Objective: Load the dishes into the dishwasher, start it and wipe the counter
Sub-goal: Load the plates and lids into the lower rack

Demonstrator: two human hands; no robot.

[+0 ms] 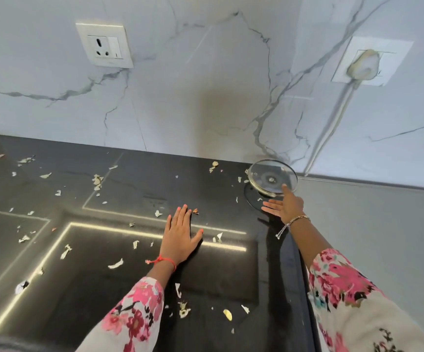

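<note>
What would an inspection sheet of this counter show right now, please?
Surface: black counter, glossy, littered.
Job's things: glass lid, tilted near the back wall; no cloth seen.
Clutter: peel scraps scattered across the counter.
Grips: left grip flat on the counter; right grip fingers straight, thumb touching the lid's rim.
Cables: white cable hanging from a plugged socket.
Surroundings: marble wall; empty socket.
</note>
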